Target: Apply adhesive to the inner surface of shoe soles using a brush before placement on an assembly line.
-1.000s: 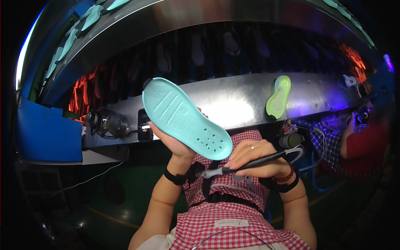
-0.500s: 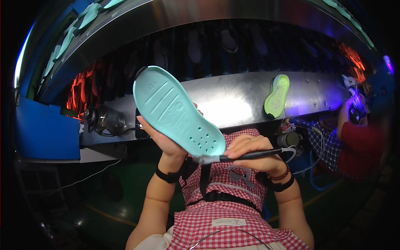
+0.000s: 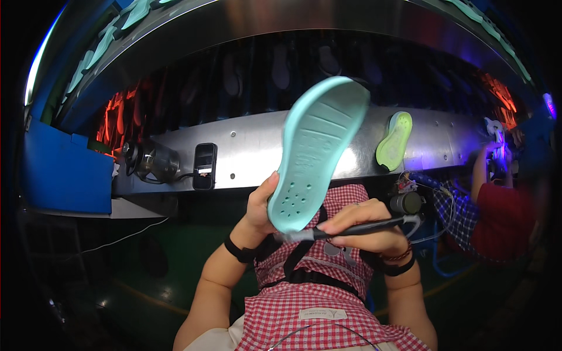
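Note:
My left hand [image 3: 261, 203] grips a mint-green shoe sole [image 3: 319, 137] by its lower left edge. The sole stands tilted up over the metal bench, with ridges across its wide part, small holes near its lower end and a dark patch at its top. Between the fingers of my right hand [image 3: 372, 225] lies a black-handled brush [image 3: 357, 228] with a thin tube at its rear end. Its pale, blurred tip is against or just beside the sole's bottom end; which of the two, I cannot tell.
On the metal bench [image 3: 246, 137] lie a yellow-green sole [image 3: 396, 140] and a phone [image 3: 205, 166]; a glass pot [image 3: 161, 162] stands at the left. A lidded can [image 3: 405, 202] is below the bench edge. At the right, a person in a red sleeve [image 3: 506, 219] works under purple light.
My left hand has turned the sole clockwise and moved it right, uncovering the phone. The brush tip stays by the sole's bottom end.

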`<state>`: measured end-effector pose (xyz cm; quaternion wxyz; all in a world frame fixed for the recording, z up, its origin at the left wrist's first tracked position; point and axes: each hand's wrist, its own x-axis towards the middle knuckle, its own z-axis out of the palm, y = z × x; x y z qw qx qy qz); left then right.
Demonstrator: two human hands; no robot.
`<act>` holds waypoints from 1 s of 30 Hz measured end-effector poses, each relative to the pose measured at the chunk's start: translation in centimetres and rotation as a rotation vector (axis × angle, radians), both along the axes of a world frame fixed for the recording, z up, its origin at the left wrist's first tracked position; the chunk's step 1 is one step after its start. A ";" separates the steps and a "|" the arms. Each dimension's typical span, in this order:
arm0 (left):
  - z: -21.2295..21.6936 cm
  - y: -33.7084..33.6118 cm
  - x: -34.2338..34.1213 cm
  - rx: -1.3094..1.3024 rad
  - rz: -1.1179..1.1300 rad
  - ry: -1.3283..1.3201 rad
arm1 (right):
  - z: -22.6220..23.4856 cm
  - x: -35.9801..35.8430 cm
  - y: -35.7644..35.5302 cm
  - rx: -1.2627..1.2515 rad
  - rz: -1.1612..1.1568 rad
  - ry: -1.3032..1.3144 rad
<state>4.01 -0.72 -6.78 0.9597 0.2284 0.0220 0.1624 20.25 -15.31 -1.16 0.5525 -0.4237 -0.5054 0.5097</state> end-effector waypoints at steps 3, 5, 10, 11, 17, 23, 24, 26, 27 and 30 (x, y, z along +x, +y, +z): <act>1.2 0.3 0.1 0.149 0.014 0.208 | 0.2 0.2 0.4 0.060 -0.146 -0.110; 1.5 1.1 0.1 0.175 -0.044 0.239 | 0.0 -0.1 1.0 0.102 0.001 -0.191; 2.3 1.9 -0.7 0.130 -0.316 0.331 | 2.0 1.2 0.5 0.165 0.242 -0.227; 2.4 2.0 -0.6 0.178 -0.339 0.389 | 2.0 1.5 0.6 0.161 0.242 -0.231; 3.4 2.1 -0.8 0.330 -0.430 0.483 | 2.9 2.3 0.7 0.147 0.312 -0.406; 4.3 2.8 -1.9 0.313 -0.417 0.421 | 1.2 2.9 0.2 0.158 0.184 -0.328; 4.9 2.4 -2.0 0.390 -0.352 0.441 | 1.5 2.6 0.0 0.163 0.193 -0.315; 4.6 3.1 -2.6 0.360 -0.360 0.439 | 2.2 3.0 -0.7 0.142 0.201 -0.366; 4.4 3.6 -3.2 0.327 -0.369 0.438 | 2.5 2.9 -0.9 0.127 0.195 -0.357; 4.7 3.5 -4.4 0.300 -0.269 0.459 | 1.0 2.9 -0.1 0.223 -0.066 -0.355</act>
